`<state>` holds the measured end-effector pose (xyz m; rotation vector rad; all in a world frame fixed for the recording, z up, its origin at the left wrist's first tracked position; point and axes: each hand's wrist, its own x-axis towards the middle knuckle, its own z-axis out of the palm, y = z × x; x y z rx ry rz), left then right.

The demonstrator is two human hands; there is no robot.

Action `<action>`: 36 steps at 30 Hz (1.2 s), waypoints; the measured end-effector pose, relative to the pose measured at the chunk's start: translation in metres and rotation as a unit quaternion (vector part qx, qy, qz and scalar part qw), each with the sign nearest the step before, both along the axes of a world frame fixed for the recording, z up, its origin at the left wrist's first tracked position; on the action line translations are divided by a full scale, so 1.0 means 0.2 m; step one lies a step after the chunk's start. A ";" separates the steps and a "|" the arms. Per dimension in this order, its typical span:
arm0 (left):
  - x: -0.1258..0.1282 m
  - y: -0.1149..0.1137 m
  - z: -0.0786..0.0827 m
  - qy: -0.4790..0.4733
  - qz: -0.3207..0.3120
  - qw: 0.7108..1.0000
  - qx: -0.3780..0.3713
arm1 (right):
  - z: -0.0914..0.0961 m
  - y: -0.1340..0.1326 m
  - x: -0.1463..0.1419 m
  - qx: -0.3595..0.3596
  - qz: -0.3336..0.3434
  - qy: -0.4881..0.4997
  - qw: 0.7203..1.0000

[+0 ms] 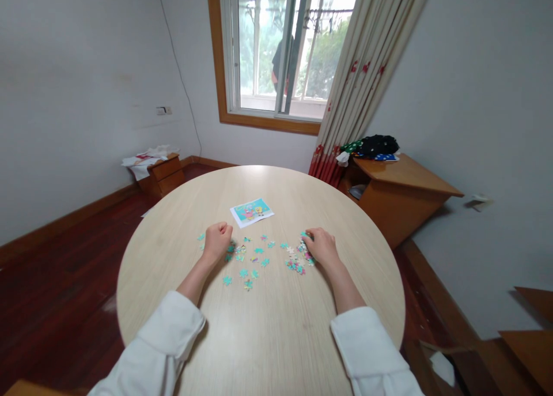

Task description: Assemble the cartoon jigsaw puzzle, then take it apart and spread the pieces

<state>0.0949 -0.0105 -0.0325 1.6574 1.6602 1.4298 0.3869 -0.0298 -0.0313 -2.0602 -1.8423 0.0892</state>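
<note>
My left hand (217, 240) is closed in a fist on the table, with the thumb on top. Anything inside it is hidden. Beside and under its right edge lie loose jigsaw puzzle pieces (239, 258), mostly turquoise. My right hand (322, 246) bends its fingers down onto a heap of puzzle pieces (295, 266), some turned white side up. A puzzle piece (303, 234) shows at its fingertips. More single pieces, such as a turquoise one (265, 262), are scattered between the hands. Beyond them lies a picture card (253, 211) with cartoon figures on turquoise.
The round pale wooden table (268, 338) fills the middle. A wooden cabinet (401, 194) with dark cloth (379, 146) on it stands at the right, near a curtain (367, 67). Papers lie on a low drawer unit (166, 174) at the left. Behind the window (276, 50) a person is partly visible.
</note>
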 end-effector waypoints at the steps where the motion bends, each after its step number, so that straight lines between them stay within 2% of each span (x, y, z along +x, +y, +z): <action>1: 0.00 0.00 0.00 -0.002 0.001 1.000 -0.003 | 0.00 0.00 0.00 -0.006 0.009 0.007 1.000; 4: 0.00 0.00 0.00 -0.005 0.001 1.000 -0.010 | -0.01 0.00 0.00 -0.011 0.028 0.036 0.999; 12: 0.00 0.00 -0.02 0.001 -0.010 1.000 0.009 | -0.02 0.01 0.00 -0.013 0.031 0.105 0.994; 20: 0.01 -0.02 0.00 -0.016 -0.005 1.000 -0.006 | -0.04 0.03 0.00 0.013 0.045 0.142 0.989; 30: -0.01 0.00 -0.03 -0.025 -0.009 1.000 0.011 | -0.02 -0.01 -0.05 0.034 0.043 0.065 0.996; 36: -0.01 -0.01 -0.03 -0.037 -0.014 0.999 0.002 | -0.02 -0.09 -0.16 -0.066 0.087 0.016 0.994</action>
